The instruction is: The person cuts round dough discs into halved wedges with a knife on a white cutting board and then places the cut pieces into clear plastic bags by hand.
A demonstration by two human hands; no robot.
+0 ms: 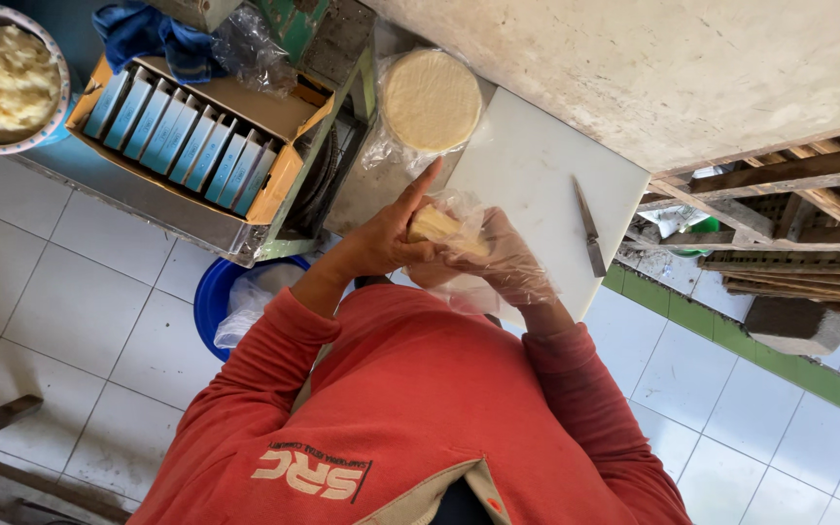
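Fingers of the left hand (381,238) close around a pale, stick-like bundle (444,229), its forefinger raised and pointing up. The right hand (503,261), covered by a clear plastic bag, grips the bundle's other end, so the bundle sits between both hands, just above the near edge of a white cutting board (537,180) on the desk (673,68). A knife (588,228) lies on the board to the right, apart from the hands. Beyond the hands a round stack of pale wrappers (431,99) rests in clear plastic. To the left stands an open cardboard box (279,180) filled with light-blue packets (182,136), a blue cloth (153,34) behind it. A bowl of white crumbly food (2,73) sits at far left. A blue bucket (208,297) stands on the tiled floor (70,321) below.
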